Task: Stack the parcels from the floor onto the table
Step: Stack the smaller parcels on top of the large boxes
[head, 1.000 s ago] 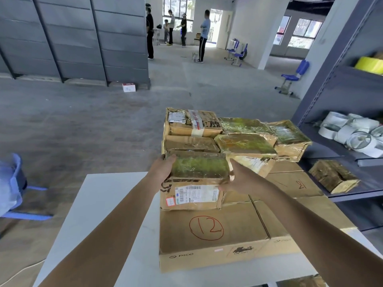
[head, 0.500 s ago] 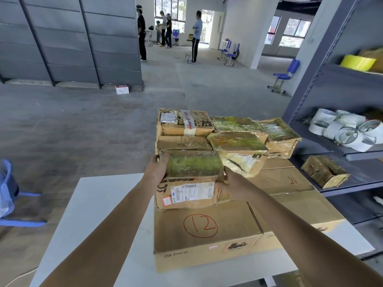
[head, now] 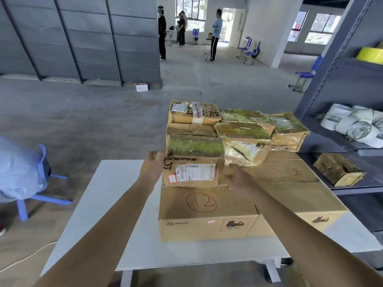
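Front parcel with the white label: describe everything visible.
The labelled parcel is a brown cardboard box under glossy tape, greenish on top, with a white barcode label and a red-edged sticker on its near face. It rests on the box marked 12, against the parcel behind. Left hand and right hand flank its sides.

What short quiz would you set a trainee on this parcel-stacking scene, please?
1. True or false: the labelled parcel rests on the box marked 12.
2. The left hand is at which side of that parcel: A left, B right, C top?
3. Fill in: the big boxes stand on a white ___.
Key: 1 true; 2 A; 3 table.
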{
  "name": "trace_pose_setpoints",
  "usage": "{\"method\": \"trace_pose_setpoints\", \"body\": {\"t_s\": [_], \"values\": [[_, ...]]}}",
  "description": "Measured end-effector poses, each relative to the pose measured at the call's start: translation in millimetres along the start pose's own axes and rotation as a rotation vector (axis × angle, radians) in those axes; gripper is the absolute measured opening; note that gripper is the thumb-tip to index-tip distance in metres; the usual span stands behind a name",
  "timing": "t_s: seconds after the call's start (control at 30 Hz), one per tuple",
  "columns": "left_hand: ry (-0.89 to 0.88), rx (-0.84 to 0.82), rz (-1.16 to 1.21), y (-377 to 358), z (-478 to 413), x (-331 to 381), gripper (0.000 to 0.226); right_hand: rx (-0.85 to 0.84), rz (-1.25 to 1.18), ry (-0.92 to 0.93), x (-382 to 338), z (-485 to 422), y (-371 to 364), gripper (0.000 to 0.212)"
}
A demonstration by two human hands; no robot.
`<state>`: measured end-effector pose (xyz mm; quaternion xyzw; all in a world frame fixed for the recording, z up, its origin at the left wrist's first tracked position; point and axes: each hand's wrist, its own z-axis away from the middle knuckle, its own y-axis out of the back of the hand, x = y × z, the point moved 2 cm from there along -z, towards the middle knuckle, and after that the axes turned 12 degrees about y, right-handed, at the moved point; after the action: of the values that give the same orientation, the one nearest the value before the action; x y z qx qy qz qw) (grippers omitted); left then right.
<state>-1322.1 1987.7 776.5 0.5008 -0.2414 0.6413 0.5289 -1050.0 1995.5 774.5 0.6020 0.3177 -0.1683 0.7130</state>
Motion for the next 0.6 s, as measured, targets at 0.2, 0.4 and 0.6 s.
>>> {"method": "trace_pose_setpoints", "body": {"t_s": [0.2,0.4,0.6], "values": [[-0.026,0.114,-0.124,12,82,-57,0.055,-0.027,-0.048,0.214,-10,65,-23,0.048],[0.014,0.182,-0.249,20,165,-145,0.051,-0.140,-0.202,0.359,-12,147,-83,0.042],[0.104,0.206,-0.308,49,235,-227,0.045,-0.334,-0.259,0.288,12,206,-175,0.037]]}}
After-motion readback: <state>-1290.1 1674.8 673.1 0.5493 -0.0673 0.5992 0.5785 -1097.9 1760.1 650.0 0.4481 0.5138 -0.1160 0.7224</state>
